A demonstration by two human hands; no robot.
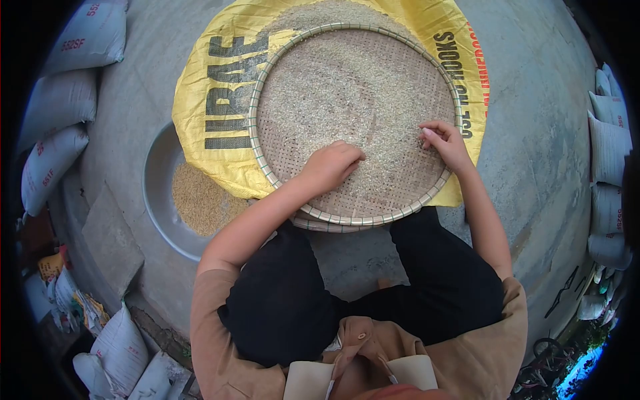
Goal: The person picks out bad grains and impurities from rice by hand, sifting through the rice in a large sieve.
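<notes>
Woven tray (253, 107) w/ thin grain layer (347, 100) lies in front, centre. L hand (331, 168): fingers bunched low over grain. R hand (445, 141): thumb & forefinger close, nr right rim. Can't tell if either holds anything. Best use fingertips, light touch, no scatter. Mind forearms at rim; basin (158, 180) near-left, yellow sack (230, 63) beneath, open floor (533, 133) right.
</notes>
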